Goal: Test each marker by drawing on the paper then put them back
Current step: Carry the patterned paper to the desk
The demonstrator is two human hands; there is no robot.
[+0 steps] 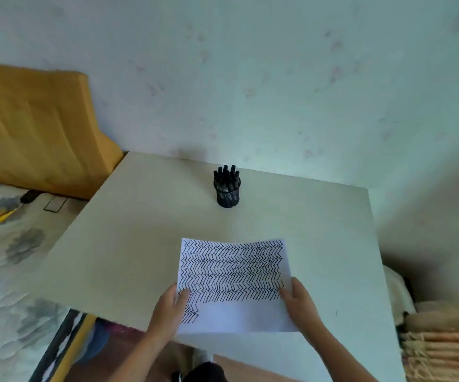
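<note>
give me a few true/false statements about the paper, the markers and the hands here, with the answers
1. Both hands hold the paper. True: the left hand grips its left edge, the right hand its right edge.
2. A marker lies loose on the paper. False: the markers all stand in the black holder.
3. The paper is blank. False: rows of black zigzag strokes cover most of it.
4. The holder stands on the table beyond the paper, apart from it. True.
</note>
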